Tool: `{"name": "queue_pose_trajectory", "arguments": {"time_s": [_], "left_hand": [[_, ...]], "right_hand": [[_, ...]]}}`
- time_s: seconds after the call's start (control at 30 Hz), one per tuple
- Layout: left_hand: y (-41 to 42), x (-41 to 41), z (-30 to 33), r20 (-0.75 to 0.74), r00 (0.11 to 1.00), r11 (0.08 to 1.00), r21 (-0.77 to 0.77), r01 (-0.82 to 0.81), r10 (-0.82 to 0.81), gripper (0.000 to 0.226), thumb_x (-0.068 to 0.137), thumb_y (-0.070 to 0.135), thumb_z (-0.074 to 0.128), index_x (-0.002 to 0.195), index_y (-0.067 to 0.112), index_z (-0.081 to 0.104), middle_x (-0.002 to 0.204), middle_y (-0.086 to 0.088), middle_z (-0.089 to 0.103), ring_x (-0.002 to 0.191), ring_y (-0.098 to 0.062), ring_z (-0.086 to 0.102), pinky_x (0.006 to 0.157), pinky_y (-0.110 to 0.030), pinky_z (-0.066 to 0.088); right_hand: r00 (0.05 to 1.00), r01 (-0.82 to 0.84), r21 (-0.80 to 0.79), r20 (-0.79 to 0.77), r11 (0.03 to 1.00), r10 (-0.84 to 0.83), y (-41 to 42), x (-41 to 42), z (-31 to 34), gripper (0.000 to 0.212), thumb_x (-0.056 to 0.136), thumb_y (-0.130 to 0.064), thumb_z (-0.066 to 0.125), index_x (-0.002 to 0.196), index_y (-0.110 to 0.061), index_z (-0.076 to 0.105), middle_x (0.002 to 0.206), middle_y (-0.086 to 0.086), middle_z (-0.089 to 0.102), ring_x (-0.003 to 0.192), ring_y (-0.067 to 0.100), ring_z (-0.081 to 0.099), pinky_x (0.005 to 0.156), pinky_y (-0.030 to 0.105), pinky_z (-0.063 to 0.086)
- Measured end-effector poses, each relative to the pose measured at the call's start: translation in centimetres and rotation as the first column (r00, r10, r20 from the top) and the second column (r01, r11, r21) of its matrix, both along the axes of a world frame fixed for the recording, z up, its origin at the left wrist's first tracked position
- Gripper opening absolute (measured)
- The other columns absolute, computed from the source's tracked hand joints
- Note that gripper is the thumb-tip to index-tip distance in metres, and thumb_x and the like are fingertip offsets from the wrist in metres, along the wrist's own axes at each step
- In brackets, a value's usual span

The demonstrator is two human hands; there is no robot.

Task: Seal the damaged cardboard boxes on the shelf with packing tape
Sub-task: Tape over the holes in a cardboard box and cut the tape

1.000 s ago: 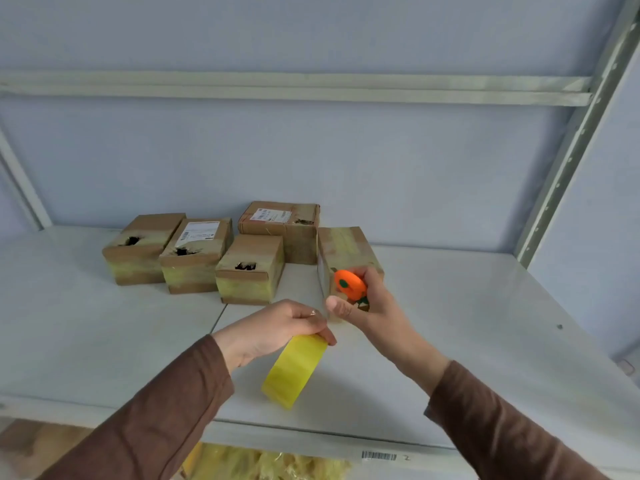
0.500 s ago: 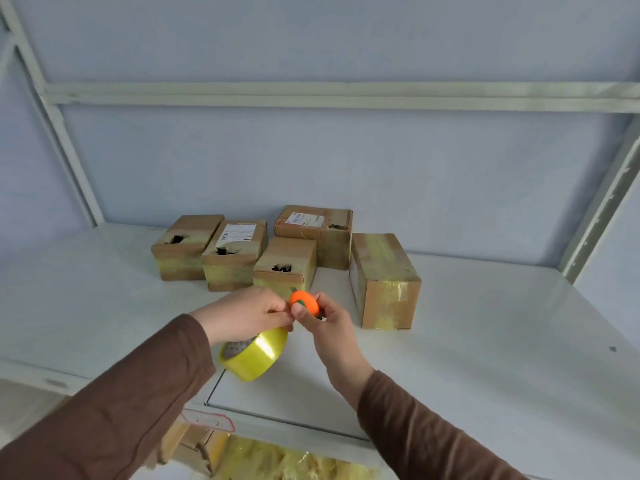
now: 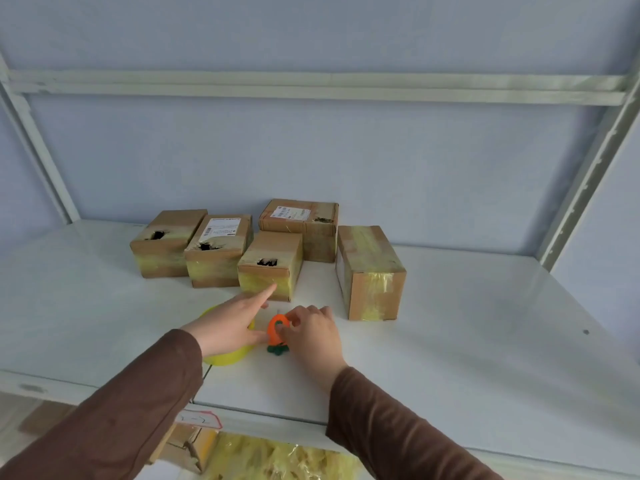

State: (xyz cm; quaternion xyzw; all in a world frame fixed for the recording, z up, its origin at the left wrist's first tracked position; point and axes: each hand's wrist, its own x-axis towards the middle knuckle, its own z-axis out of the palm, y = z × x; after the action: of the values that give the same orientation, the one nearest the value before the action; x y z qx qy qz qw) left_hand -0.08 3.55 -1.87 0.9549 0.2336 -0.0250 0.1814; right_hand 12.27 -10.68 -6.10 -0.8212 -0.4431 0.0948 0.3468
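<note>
Several small cardboard boxes stand on the white shelf (image 3: pixel 467 341). Three at the left, box one (image 3: pixel 162 244), box two (image 3: pixel 216 252) and box three (image 3: pixel 270 265), show torn holes on top, and a labelled box (image 3: pixel 304 220) behind has a tear. A taped box (image 3: pixel 370 271) stands apart at the right. The yellow tape roll (image 3: pixel 227 356) lies flat on the shelf under my left hand (image 3: pixel 232 323), whose index finger points at box three. My right hand (image 3: pixel 311 330) pinches an orange carrot-shaped cutter (image 3: pixel 275 330) resting on the shelf.
A grey metal upright (image 3: pixel 585 174) rises at the right and another (image 3: pixel 38 161) at the left, with a crossbeam (image 3: pixel 311 86) above. Below the shelf's front edge lie yellow wrapped goods (image 3: pixel 277 459) and cardboard (image 3: pixel 183 448).
Both hands came down to the shelf. The tape roll went from hanging in my left hand to lying flat, and the cutter now rests on the shelf. My left fingers have spread.
</note>
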Motion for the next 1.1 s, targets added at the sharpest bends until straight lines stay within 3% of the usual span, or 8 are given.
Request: {"name": "queue_pose_trajectory", "arguments": {"time_s": [0.1, 0.2, 0.3, 0.4, 0.67, 0.8, 0.9, 1.1], "left_hand": [[-1.4, 1.3, 0.9, 0.217, 0.976, 0.999, 0.033, -0.024, 0.017, 0.086, 0.092, 0.049, 0.069, 0.159, 0.047, 0.016, 0.160, 0.011, 0.035, 0.146, -0.012, 0.032, 0.114, -0.034, 0.035], [-3.6, 4.2, 2.0, 0.465, 0.885, 1.000, -0.015, 0.013, -0.004, 0.058, 0.094, 0.047, 0.067, 0.146, 0.043, 0.043, 0.141, 0.021, 0.045, 0.133, -0.001, 0.042, 0.102, -0.025, 0.036], [-6.3, 8.2, 2.6, 0.619, 0.785, 0.998, -0.031, 0.047, -0.018, 0.043, 0.096, 0.043, 0.066, 0.137, 0.033, 0.057, 0.127, 0.020, 0.048, 0.120, 0.003, 0.047, 0.095, -0.013, 0.033], [-8.4, 11.6, 2.8, 0.700, 0.712, 0.995, -0.095, 0.015, 0.056, 0.037, 0.096, 0.044, 0.067, 0.130, 0.030, 0.064, 0.122, 0.013, 0.050, 0.112, -0.002, 0.050, 0.093, -0.019, 0.039], [-9.8, 14.8, 0.6, 0.751, 0.658, 0.995, 0.090, -0.038, -0.043, 0.025, 0.095, 0.038, 0.070, 0.109, 0.017, 0.071, 0.109, 0.004, 0.051, 0.077, -0.012, 0.054, 0.070, -0.032, 0.050], [-9.9, 14.9, -1.6, 0.700, 0.698, 0.978, 0.209, 0.000, -0.150, 0.047, 0.090, 0.032, 0.076, 0.130, 0.013, 0.060, 0.130, -0.004, 0.046, 0.098, -0.021, 0.059, 0.077, -0.039, 0.056], [-10.0, 15.1, -2.4, 0.696, 0.706, 0.983, 0.183, 0.004, -0.132, 0.058, 0.085, 0.027, 0.081, 0.136, 0.015, 0.055, 0.137, -0.004, 0.040, 0.109, -0.022, 0.058, 0.084, -0.040, 0.058], [-9.6, 15.0, -2.3, 0.779, 0.627, 0.999, -0.016, 0.045, -0.016, 0.041, 0.091, 0.037, 0.073, 0.128, 0.028, 0.058, 0.132, 0.009, 0.036, 0.108, -0.007, 0.054, 0.085, -0.026, 0.053]], "right_hand": [[0.983, -0.048, 0.205, 0.181, 0.978, 0.011, -2.4, 1.4, 1.5, 0.033, 0.099, -0.038, 0.063, 0.128, -0.023, 0.067, 0.108, -0.005, 0.066, 0.106, 0.015, 0.053, 0.086, 0.029, 0.047], [0.951, -0.066, 0.503, 0.292, 0.862, -0.097, -5.7, 4.5, 3.5, 0.014, 0.097, -0.022, 0.068, 0.111, -0.020, 0.072, 0.093, -0.008, 0.064, 0.091, 0.013, 0.054, 0.078, 0.026, 0.045], [0.958, 0.063, 0.639, 0.178, 0.766, -0.227, -8.3, 9.3, 4.9, 0.008, 0.096, -0.021, 0.069, 0.104, -0.022, 0.072, 0.096, -0.010, 0.064, 0.096, 0.015, 0.055, 0.082, 0.023, 0.043], [0.980, 0.185, 0.567, -0.041, 0.802, -0.197, -9.9, 13.0, 5.2, 0.011, 0.097, -0.037, 0.067, 0.108, -0.039, 0.069, 0.105, -0.021, 0.058, 0.106, 0.009, 0.052, 0.081, 0.018, 0.041], [0.975, 0.040, 0.450, 0.177, 0.892, -0.133, -9.6, 15.2, 3.8, 0.016, 0.092, -0.048, 0.063, 0.097, -0.033, 0.065, 0.103, -0.019, 0.054, 0.093, 0.010, 0.062, 0.079, 0.038, 0.056], [0.925, -0.042, 0.335, 0.369, 0.941, -0.090, -10.3, 15.6, 1.8, 0.041, 0.091, -0.035, 0.073, 0.127, -0.023, 0.058, 0.130, -0.009, 0.048, 0.106, 0.016, 0.058, 0.082, 0.042, 0.057], [0.927, -0.051, 0.285, 0.371, 0.957, -0.061, -10.8, 15.7, 0.9, 0.060, 0.088, -0.029, 0.077, 0.140, -0.023, 0.048, 0.144, -0.008, 0.038, 0.114, 0.016, 0.058, 0.084, 0.043, 0.058], [0.957, -0.015, 0.348, 0.278, 0.937, -0.088, -10.7, 15.5, 2.3, 0.038, 0.097, -0.046, 0.064, 0.132, -0.035, 0.054, 0.141, -0.021, 0.041, 0.098, 0.008, 0.062, 0.079, 0.036, 0.058]]}}
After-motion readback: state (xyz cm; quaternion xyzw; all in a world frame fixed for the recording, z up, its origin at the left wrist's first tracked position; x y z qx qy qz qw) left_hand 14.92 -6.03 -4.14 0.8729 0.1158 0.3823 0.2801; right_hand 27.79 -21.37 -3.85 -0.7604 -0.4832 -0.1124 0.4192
